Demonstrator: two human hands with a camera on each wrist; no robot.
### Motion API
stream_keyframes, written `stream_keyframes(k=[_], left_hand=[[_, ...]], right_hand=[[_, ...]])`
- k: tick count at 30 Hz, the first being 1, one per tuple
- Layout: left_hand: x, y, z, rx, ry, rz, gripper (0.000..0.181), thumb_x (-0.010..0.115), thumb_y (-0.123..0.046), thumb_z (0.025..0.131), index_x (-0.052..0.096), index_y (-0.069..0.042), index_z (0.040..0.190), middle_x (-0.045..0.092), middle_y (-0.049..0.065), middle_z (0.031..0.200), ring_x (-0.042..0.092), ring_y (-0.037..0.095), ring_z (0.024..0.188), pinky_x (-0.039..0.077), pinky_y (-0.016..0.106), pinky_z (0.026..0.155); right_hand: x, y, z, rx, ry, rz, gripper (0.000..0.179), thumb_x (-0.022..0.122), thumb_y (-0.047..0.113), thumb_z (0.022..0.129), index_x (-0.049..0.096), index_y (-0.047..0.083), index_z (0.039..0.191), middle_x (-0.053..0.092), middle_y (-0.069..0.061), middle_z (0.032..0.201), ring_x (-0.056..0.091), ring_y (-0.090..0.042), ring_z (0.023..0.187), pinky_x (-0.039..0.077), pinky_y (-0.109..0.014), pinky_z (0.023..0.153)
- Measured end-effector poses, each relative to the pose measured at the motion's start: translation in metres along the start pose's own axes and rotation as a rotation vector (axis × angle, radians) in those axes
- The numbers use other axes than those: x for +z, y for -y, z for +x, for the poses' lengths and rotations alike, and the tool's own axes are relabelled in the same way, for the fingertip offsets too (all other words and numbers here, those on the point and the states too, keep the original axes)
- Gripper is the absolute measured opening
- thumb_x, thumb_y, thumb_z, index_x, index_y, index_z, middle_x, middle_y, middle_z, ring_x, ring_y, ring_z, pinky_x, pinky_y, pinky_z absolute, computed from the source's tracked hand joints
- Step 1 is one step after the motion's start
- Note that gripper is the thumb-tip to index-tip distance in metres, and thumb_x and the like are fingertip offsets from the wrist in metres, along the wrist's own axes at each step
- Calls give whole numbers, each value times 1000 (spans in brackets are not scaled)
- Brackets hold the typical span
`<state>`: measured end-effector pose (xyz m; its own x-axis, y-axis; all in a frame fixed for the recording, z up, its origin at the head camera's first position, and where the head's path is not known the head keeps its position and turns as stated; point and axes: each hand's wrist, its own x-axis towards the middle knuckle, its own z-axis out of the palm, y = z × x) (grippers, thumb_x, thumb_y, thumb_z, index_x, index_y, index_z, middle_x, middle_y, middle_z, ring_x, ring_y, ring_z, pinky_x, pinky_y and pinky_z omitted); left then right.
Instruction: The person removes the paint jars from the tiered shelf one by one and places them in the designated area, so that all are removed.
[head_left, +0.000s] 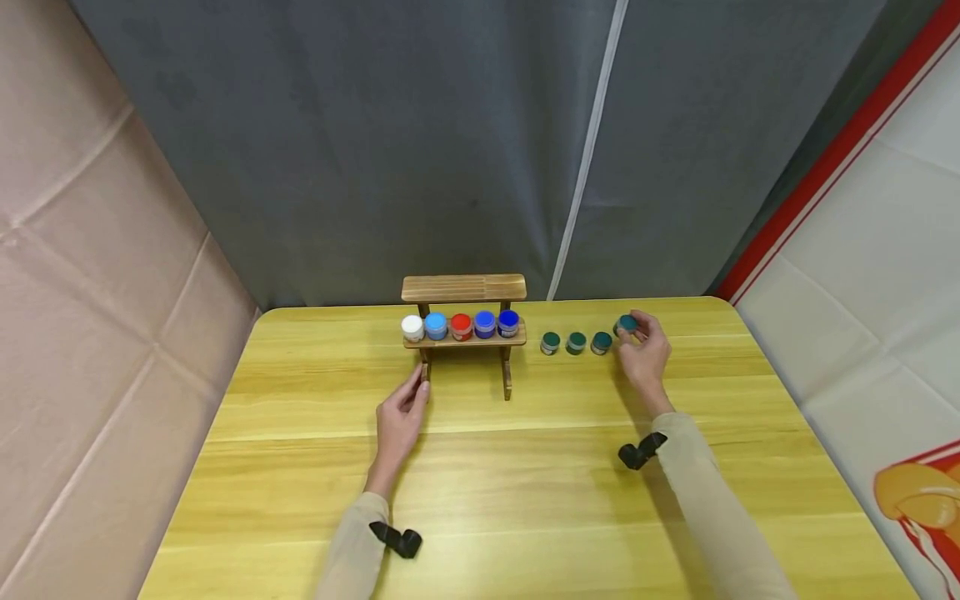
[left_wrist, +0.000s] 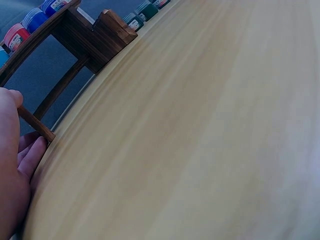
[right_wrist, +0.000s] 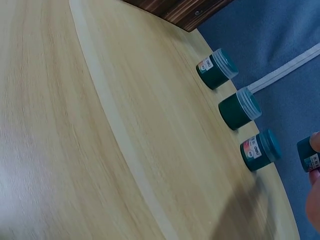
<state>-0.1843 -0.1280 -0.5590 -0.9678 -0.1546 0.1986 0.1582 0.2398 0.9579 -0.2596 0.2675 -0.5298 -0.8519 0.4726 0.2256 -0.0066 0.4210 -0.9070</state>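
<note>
A two-tier wooden rack [head_left: 465,288] stands at the back of the table. My left hand [head_left: 401,418] pinches its left leg near the bottom, thumb on one side and fingers on the other, as the left wrist view shows. My right hand [head_left: 647,353] grips a dark green paint jar [head_left: 625,325] by its sides; in the right wrist view this jar [right_wrist: 308,154] appears off the tabletop. Left of it, three similar green jars stand in a row: a near one [head_left: 602,342], a middle one [head_left: 576,342] and one closest to the rack [head_left: 550,342].
On the rack's lower shelf sit paint jars: white [head_left: 412,328], light blue [head_left: 436,326], red [head_left: 461,327], violet-blue [head_left: 484,324] and dark blue [head_left: 508,323]. A grey curtain [head_left: 337,167] hangs behind the wooden table [head_left: 495,500]. Pale walls flank both sides.
</note>
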Motion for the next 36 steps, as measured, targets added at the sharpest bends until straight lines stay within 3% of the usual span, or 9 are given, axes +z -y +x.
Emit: stream_keyframes(k=[9, 36], left_hand=[[0, -2, 0, -8, -9, -5, 36, 65, -12, 100, 63, -7, 136, 67, 22, 129, 73, 40, 102, 58, 9, 80], [-2, -5, -1, -7, 7, 4, 37, 65, -13, 100, 62, -6, 137, 66, 22, 130, 73, 38, 103, 60, 14, 82]], right_hand=[[-4, -3, 6, 0, -2, -26, 38, 66, -1, 94, 60, -3, 132, 64, -22, 130, 60, -33, 123, 51, -45, 111], [-1, -24, 4, 47, 7, -74, 38, 65, 1, 94, 60, -4, 131, 64, -24, 127, 61, -36, 120, 55, -40, 107]])
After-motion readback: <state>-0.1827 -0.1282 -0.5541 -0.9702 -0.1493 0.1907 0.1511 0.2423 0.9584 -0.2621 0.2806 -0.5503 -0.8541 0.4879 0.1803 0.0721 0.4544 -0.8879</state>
